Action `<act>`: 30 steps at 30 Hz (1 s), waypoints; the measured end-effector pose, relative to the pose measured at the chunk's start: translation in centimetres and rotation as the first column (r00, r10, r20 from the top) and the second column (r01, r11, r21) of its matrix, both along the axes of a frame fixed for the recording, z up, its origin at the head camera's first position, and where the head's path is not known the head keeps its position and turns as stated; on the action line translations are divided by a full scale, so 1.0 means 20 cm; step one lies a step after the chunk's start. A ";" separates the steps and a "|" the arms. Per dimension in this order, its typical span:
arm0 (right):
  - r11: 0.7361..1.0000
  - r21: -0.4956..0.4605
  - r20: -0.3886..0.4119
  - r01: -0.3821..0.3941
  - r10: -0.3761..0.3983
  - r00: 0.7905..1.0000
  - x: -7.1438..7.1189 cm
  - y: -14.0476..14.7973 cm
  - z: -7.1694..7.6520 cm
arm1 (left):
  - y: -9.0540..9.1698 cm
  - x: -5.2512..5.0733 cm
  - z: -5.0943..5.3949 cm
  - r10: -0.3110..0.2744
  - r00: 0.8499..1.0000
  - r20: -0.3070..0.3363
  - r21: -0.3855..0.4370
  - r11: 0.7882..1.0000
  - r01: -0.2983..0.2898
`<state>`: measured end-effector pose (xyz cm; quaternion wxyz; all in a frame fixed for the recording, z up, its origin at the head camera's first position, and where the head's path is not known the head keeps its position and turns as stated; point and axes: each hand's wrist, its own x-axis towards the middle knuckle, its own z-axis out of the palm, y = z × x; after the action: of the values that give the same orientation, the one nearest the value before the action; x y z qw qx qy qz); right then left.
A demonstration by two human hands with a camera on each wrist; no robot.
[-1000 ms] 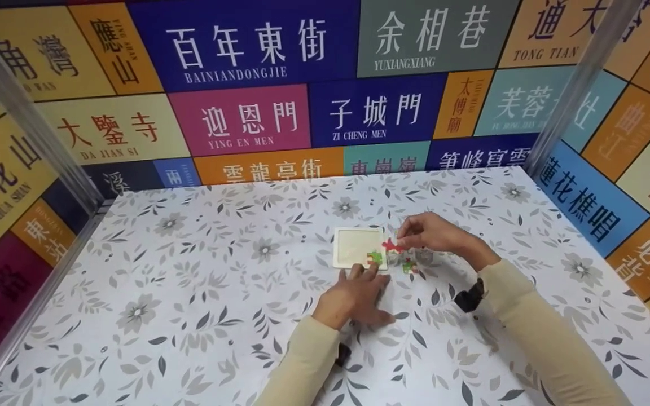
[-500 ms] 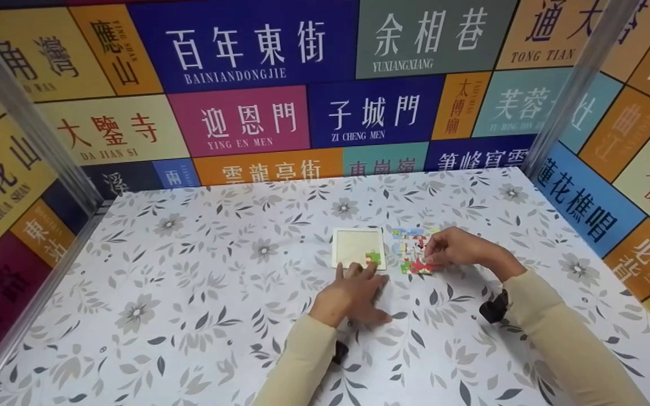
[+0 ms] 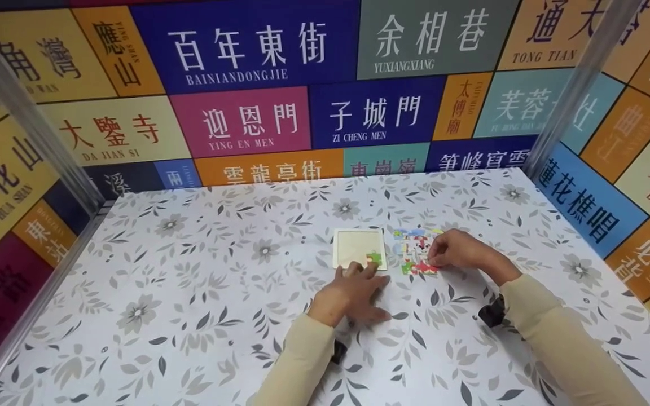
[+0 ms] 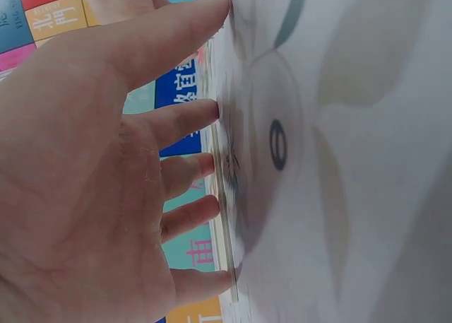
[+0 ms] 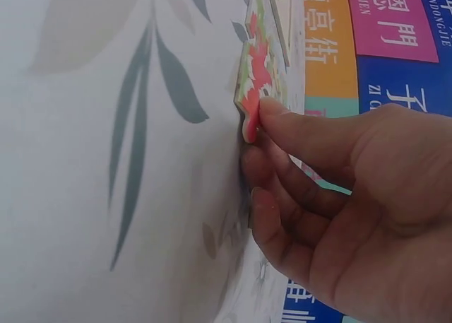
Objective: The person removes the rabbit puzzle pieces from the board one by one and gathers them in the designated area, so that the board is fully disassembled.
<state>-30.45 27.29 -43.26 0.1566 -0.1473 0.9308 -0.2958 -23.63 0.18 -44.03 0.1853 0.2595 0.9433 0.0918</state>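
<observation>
A small square puzzle tray (image 3: pixel 334 248) with a pale rim lies mid-table in the head view, with a green piece (image 3: pixel 374 258) at its lower right corner. My left hand (image 3: pixel 350 296) has its fingers spread, and its fingertips rest along the tray's near edge. To the right of the tray lies a cluster of colourful jigsaw pieces (image 3: pixel 409 232). My right hand (image 3: pixel 463 251) pinches a red jigsaw piece (image 5: pixel 251 121) between thumb and index finger at the cluster's near right side. Part of the cluster is hidden behind the right fingers.
A white tablecloth (image 3: pixel 201 304) with grey leaves and flowers covers the table. Colourful sign-printed panels (image 3: pixel 240 118) stand behind and at both sides, with clear upright posts (image 3: pixel 573 96) at the corners.
From the tray's right edge, my right hand has moved right with the red jigsaw piece to the cluster's near right side, uncovering most pieces. The left hand has stayed almost still.
</observation>
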 end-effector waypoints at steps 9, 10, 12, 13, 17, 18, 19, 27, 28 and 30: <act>0.999 -0.017 -0.003 0.028 -0.028 1.000 0.00 0.01 -0.03 | 0.02 0.03 0.00 0.017 0.999 -0.047 -0.011 1.000 -0.018; 0.999 -0.018 -0.003 0.029 -0.029 1.000 0.00 0.02 -0.03 | 0.02 0.03 0.00 0.018 0.999 -0.047 -0.011 1.000 -0.018; 0.999 -0.028 -0.001 0.027 -0.027 1.000 0.00 0.02 -0.04 | 0.02 0.04 0.00 0.020 0.999 -0.044 -0.012 1.000 -0.020; 0.999 -0.031 -0.001 0.027 -0.027 1.000 0.00 0.02 -0.04 | 0.02 0.04 0.01 0.020 0.999 -0.043 -0.012 1.000 -0.021; 0.999 -0.045 0.011 0.019 -0.019 1.000 0.00 0.03 -0.04 | 0.02 0.04 0.01 0.018 0.999 -0.043 -0.018 1.000 -0.018; 0.999 -0.047 0.013 0.018 -0.018 1.000 0.00 0.03 -0.04 | 0.02 0.04 0.01 0.018 0.999 -0.042 -0.019 1.000 -0.018; 0.999 -0.047 0.014 0.019 -0.018 1.000 0.00 0.03 -0.04 | 0.02 0.04 0.01 0.017 0.999 -0.041 -0.021 1.000 -0.018; 0.999 -0.042 0.015 0.025 -0.024 1.000 0.01 0.02 -0.03 | 0.02 0.03 0.01 0.019 0.999 -0.031 -0.028 0.999 -0.020; 0.999 -0.038 0.017 0.034 -0.033 0.999 0.01 0.02 -0.03 | 0.02 0.03 0.00 0.020 0.999 -0.027 -0.025 0.999 -0.021; 0.998 -0.041 0.023 0.049 -0.049 0.999 0.01 0.01 -0.02 | 0.02 0.03 0.00 0.022 1.000 -0.017 -0.015 1.000 -0.022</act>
<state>-30.19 27.54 -43.60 0.1564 -0.1243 0.9260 -0.3202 -22.98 0.54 -43.97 0.1784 0.2485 0.9483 0.0843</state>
